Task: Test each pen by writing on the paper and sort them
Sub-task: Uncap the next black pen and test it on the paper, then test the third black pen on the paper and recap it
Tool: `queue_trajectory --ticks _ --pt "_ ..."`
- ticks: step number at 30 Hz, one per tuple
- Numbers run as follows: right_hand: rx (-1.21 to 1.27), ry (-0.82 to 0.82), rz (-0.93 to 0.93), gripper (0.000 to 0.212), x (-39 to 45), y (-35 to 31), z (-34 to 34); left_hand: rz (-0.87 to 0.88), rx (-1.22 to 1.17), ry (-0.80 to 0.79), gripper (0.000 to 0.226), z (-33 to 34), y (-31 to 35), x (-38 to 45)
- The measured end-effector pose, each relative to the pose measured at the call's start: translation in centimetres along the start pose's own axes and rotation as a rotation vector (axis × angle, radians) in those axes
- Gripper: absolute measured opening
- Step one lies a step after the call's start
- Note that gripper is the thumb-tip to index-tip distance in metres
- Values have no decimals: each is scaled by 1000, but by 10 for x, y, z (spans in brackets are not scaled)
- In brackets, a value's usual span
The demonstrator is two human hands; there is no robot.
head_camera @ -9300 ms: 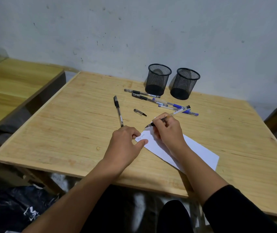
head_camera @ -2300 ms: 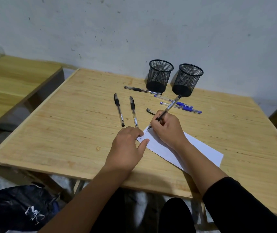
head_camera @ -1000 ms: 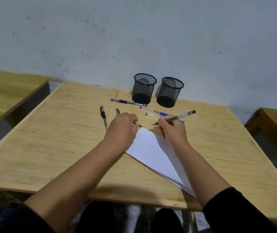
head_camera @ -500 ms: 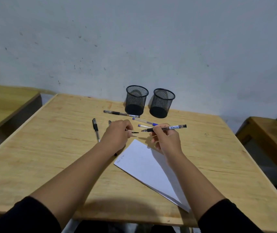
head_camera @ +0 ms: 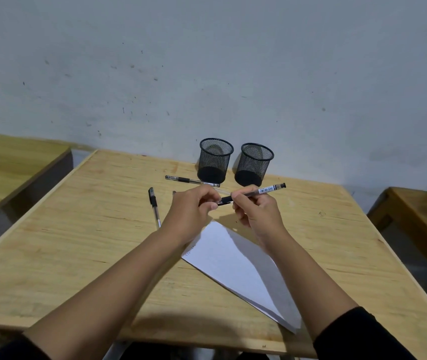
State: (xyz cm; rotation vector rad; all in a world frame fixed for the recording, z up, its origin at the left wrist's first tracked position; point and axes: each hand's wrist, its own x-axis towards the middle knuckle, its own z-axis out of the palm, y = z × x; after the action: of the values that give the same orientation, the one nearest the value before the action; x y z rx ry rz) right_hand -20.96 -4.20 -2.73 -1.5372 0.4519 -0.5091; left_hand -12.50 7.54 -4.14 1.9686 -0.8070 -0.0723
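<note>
Wood desk (head_camera: 77, 255): pale, holds all the gear; both hands work just above it, near the far middle.
Pen in hand (head_camera: 256, 192): clear barrel w/ barcode sticker, held roughly level, tail pointing right, black grip end toward the left hand.
Right hand (head_camera: 257, 213): fingers curled round the barrel mid-length, steadying it like a handle.
Left hand (head_camera: 194, 211): fingertips pinched at the pen's black front end; prob. pushing the cap on, though the cap itself is too small to make out.
Why level & raised: judged, capping needs two hands pulling toward each other, so pen is lifted off the sheet.
Paper (head_camera: 233, 263): white sheet lying skewed on desk, below & between the forearms; faint scribbles at its left corner, so kept within reach for tests.
Mesh cups: left cup (head_camera: 216, 161) & right cup (head_camera: 254, 165), black, upright, side by side at the wall; no pens seen standing in either, likely the sort bins.
Loose pens: one (head_camera: 154, 207) left of the left hand, another (head_camera: 191, 181) lying before the left cup; more may hide behind the hands.
Next, as a guess: drop capped pen w/ its group.
</note>
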Motion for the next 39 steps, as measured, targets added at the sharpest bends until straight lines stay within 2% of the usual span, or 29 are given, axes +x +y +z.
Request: queue_trajectory --ticks 3,8,12,15,17,19,22,28,32,35,39 --pt "-15 -54 -47 14 -6 0 2 10 -8 29 12 -3 2 -8" --pt "-12 -54 -32 11 -11 -3 4 34 -16 -10 14 -10 -2 -17" --pt "155 -5 -14 16 -15 -7 7 9 -24 24 14 -26 -2 -7" --pt "234 -4 6 11 -22 -8 7 -57 -129 66 18 -44 -8 0" --pt "109 -36 -10 12 -28 -7 8 -89 -285 92 25 -53 -9 2" --pt "-91 -73 -22 12 -34 -5 12 -113 -420 113 22 -58 -7 1" --pt "-314 -88 -42 5 -39 -2 21 -122 -490 107 20 -56 -1 -3" --pt "-310 -20 -157 17 -34 -15 34 -73 -449 66 21 -44 10 -13" --pt "-397 55 -147 9 -34 -23 28 -37 -176 103 26 -43 12 -15" --pt "-458 134 -120 5 -35 -31 20 7 146 33 35 -37 7 -12" --pt "-590 245 -120 6 -41 -43 3 10 340 -53 45 -27 15 -13"
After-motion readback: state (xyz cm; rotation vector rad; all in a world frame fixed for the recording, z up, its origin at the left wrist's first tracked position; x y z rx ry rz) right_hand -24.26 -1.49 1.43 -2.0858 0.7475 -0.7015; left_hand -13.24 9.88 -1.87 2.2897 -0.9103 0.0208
